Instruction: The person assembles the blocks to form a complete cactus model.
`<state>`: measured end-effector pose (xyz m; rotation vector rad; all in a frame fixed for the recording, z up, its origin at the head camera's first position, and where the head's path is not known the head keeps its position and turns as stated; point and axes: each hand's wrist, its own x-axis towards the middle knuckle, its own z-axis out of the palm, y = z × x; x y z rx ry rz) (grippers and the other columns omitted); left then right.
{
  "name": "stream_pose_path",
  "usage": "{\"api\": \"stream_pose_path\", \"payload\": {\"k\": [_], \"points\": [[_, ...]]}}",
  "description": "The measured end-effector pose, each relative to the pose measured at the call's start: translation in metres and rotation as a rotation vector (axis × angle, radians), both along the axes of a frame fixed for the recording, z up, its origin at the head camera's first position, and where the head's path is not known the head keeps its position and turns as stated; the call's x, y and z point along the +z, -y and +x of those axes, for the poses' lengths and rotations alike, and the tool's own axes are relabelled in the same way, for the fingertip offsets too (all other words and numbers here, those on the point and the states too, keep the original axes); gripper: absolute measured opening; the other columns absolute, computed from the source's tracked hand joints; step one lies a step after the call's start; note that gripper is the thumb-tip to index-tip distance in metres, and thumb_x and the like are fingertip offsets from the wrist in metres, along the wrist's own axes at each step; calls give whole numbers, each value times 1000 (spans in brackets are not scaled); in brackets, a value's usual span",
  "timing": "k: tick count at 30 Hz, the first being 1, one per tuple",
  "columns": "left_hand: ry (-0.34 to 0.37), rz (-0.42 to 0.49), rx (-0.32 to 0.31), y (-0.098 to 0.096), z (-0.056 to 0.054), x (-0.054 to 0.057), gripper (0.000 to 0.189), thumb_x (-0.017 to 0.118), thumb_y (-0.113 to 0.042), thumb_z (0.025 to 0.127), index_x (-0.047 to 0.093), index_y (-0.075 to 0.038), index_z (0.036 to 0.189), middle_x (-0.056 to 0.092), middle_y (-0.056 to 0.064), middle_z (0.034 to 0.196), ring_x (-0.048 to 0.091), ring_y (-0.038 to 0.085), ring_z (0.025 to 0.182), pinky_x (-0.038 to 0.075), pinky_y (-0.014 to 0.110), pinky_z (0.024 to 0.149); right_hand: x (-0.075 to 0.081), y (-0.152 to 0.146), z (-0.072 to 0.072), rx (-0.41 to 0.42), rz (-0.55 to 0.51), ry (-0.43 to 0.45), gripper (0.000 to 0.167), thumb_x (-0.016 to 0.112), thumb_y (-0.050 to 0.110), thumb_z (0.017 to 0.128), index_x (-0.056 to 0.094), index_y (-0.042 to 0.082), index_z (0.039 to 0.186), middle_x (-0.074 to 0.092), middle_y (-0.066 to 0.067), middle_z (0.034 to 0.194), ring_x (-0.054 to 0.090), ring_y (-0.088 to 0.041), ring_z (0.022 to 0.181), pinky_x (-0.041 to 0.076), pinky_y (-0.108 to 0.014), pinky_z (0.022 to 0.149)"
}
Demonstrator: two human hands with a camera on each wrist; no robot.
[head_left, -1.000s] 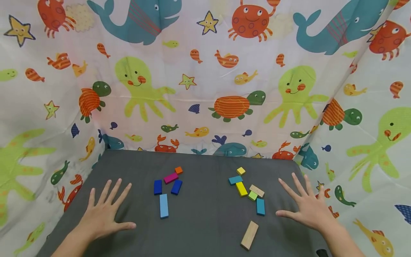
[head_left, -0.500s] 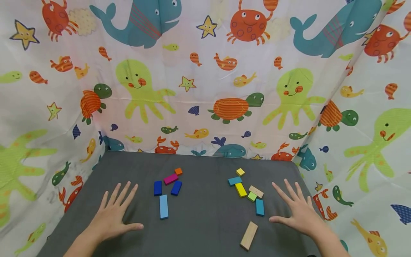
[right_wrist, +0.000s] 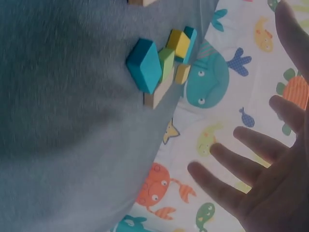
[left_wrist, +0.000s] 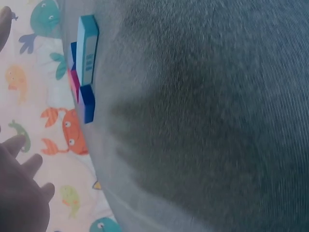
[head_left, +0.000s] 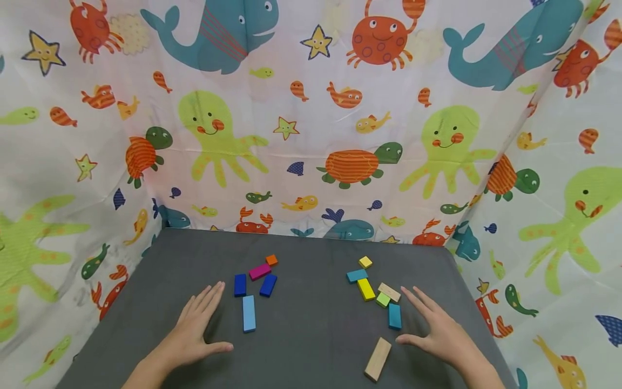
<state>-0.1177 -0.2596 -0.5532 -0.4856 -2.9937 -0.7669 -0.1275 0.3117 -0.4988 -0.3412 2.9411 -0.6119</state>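
Note:
My left hand (head_left: 193, 330) hovers over the grey cloth with fingers straight and thumb out, holding nothing. Just right of it lies a light blue block (head_left: 249, 313), with two dark blue blocks (head_left: 268, 286), a magenta block (head_left: 259, 272) and a small orange block (head_left: 271, 260) beyond. My right hand (head_left: 439, 332), fingers extended, is empty too. Beside its fingertips are a teal block (head_left: 394, 316), a lime green block (head_left: 383, 299) and a short plain wood block (head_left: 389, 292). A longer plain wood block (head_left: 377, 360) lies near its thumb.
Farther back in the right group are a yellow block (head_left: 366, 289), another teal block (head_left: 357, 276) and a small pale yellow block (head_left: 365, 262). The dark grey table surface (head_left: 306, 324) meets a sea-animal printed curtain (head_left: 291, 178) at the back and both sides.
Both hands have moved inward toward the block groups, the left hand rightward and the right hand leftward. The left fingers have drawn closer together. The blocks lie as before.

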Motion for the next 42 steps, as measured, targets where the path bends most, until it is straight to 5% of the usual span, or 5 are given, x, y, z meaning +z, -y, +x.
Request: {"api": "stream_pose_path", "payload": {"k": [9,16,25,35,42], "points": [[64,65,-38,-9,-7,-10,118,87,-62,79,31,-8,168,36,21,169,37,50,148,31,80,108,-12,18,3,-11,-70,22,101,91,58,77,51,11,158,57,-24,151,62,-45,127,55,-65,95],[133,101,-8,-20,-18,-20,113,86,-61,81,34,-9,167,41,19,164,39,45,145,38,75,108,-26,32,4,-24,-131,71,95,96,46,75,57,7,152,64,-21,141,68,-33,111,58,-59,92],[212,99,-25,-32,-31,-30,106,92,-46,79,41,-3,161,45,23,158,43,47,142,35,75,110,-42,40,6,-3,-157,155,88,95,44,76,60,3,146,68,-15,130,64,-24,100,59,-50,85],[221,70,15,-45,-42,-42,102,94,-39,77,45,1,159,44,21,158,43,44,140,37,70,110,-54,47,13,-60,-175,311,83,96,44,76,63,0,139,66,-13,127,63,-24,100,58,-50,85],[218,63,44,-44,-48,-46,101,94,-34,77,45,2,158,46,22,153,45,45,141,39,68,111,-65,55,15,-118,-139,370,88,97,48,72,64,-2,136,65,-18,130,63,-34,112,54,-60,99]]}}
